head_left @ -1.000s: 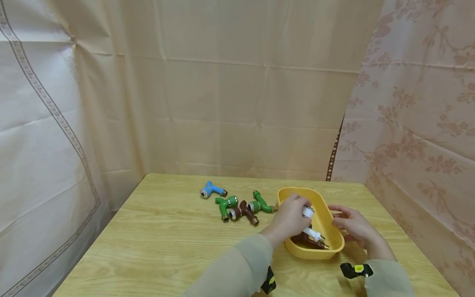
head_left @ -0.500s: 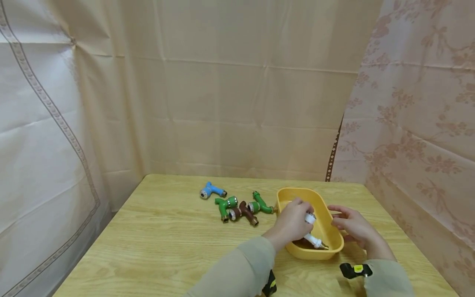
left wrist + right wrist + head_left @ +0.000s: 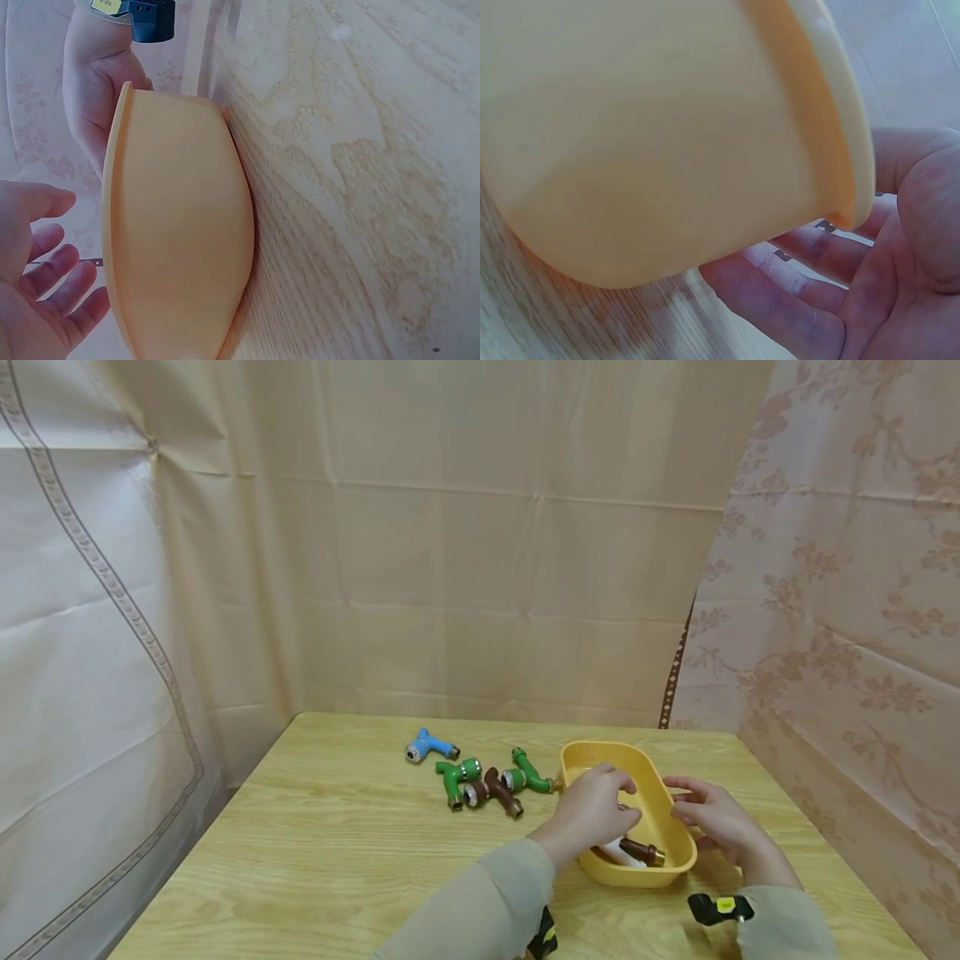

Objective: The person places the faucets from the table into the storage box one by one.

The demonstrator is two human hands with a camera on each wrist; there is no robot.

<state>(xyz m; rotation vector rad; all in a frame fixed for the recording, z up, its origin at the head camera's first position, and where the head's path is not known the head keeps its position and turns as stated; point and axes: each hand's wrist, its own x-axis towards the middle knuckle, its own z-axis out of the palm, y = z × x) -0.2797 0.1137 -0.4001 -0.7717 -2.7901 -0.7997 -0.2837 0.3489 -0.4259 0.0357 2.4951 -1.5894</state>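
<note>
My left hand point(image 3: 596, 806) hovers inside the yellow plastic bin point(image 3: 626, 878), thumb and fingers parted. The left wrist view shows this hand point(image 3: 45, 277) with nothing in its grasp. Beneath it in the bin lie a white tap point(image 3: 621, 853) and a dark brown tap point(image 3: 643, 852) with a brass end, both partly hidden by the hand. At the bin's right side, my right hand point(image 3: 716, 818) holds the rim. Seen from the right wrist, its fingers point(image 3: 772, 300) lie against the outer wall, and the thumb passes behind the rim.
Left of the bin on the wooden table point(image 3: 322, 860) lie a blue tap point(image 3: 431, 744), a green tap point(image 3: 453, 777), a brown tap point(image 3: 495, 791) and another green tap point(image 3: 531, 772), close to the bin's wall. Curtains point(image 3: 487, 568) surround the table's back and sides.
My left hand lowered the white tap into the bin and let go of it; its fingers have spread. The brown tap's end now shows beside the white one. The right hand has stayed put.
</note>
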